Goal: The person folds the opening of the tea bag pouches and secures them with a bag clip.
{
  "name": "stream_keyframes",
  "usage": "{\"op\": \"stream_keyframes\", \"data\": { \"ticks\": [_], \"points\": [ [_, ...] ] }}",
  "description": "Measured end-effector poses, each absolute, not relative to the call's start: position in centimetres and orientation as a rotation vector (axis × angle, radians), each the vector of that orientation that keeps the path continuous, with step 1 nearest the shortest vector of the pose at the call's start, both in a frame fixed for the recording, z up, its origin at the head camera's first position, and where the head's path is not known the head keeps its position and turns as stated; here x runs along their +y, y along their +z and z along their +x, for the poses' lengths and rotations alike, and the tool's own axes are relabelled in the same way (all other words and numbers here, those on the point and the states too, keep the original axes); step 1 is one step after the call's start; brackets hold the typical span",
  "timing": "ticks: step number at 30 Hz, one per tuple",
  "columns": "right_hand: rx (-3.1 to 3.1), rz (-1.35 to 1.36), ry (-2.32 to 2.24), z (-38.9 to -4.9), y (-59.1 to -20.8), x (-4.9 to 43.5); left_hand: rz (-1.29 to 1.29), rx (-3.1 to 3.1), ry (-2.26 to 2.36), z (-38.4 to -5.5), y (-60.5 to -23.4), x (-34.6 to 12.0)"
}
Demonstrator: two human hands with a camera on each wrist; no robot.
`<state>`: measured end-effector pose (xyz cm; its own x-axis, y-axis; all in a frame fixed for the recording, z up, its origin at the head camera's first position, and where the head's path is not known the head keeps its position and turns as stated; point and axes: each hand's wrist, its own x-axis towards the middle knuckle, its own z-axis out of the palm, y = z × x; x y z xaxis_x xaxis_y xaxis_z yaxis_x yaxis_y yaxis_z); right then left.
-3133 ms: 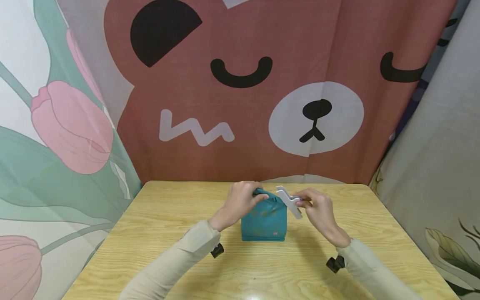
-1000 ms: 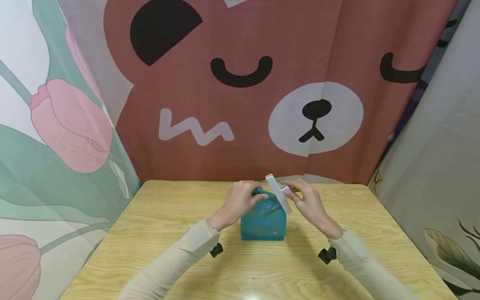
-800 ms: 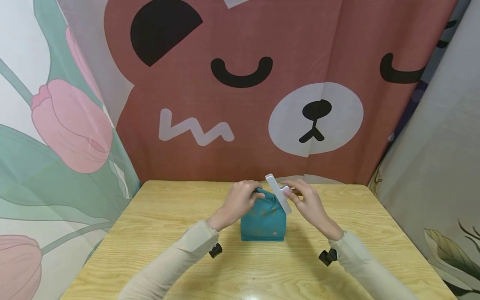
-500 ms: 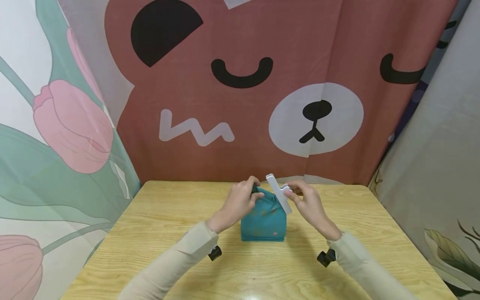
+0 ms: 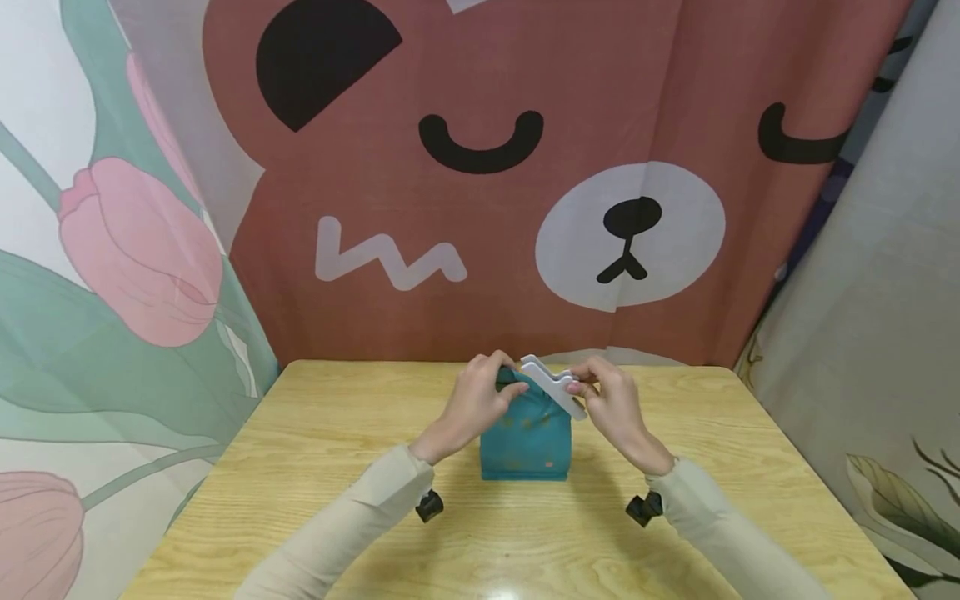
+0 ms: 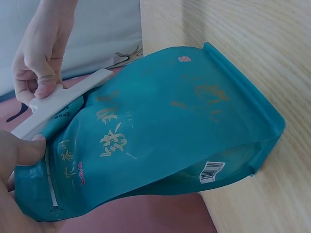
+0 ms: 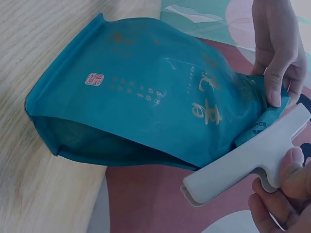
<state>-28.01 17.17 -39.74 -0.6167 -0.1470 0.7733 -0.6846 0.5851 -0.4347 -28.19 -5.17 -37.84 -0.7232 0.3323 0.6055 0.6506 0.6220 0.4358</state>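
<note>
A teal foil pouch [image 5: 525, 442] with gold characters stands upright on the table, its top folded over. In the left wrist view the pouch [image 6: 146, 126] shows a barcode on its side gusset. My left hand [image 5: 476, 396] pinches the left part of the folded top between thumb and fingers. My right hand [image 5: 615, 408] pinches the handles of a white bag clip [image 5: 551, 385], whose long bars slant over the right part of the fold. In the right wrist view the clip [image 7: 243, 155] lies along the folded edge, near the left fingertips [image 7: 275, 98].
The wooden table [image 5: 337, 417] reaches back to a hanging cloth [image 5: 480, 317] printed with a bear. A tulip-print curtain [image 5: 142, 250] hangs at the left and a pale curtain [image 5: 862, 333] at the right. Each wrist carries a small black camera [image 5: 429, 506].
Since 3.1 s ago, the right hand has brought the clip leftward onto the pouch's top. In the last half second the clip has tilted flatter and its bars have parted; the left fingers have shifted slightly.
</note>
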Motion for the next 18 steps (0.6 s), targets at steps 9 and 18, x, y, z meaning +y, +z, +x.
{"op": "stream_keyframes", "data": {
  "ticks": [9,18],
  "points": [
    [-2.081,0.704,0.958,-28.11,-39.74,17.00,-0.764,-2.424,-0.935,-28.10,-37.70,-5.19],
    [-2.046,0.736,0.936,-28.40,-39.46,16.70,-0.757,-2.409,-0.949,-28.23,-37.68,-5.13]
  ]
}}
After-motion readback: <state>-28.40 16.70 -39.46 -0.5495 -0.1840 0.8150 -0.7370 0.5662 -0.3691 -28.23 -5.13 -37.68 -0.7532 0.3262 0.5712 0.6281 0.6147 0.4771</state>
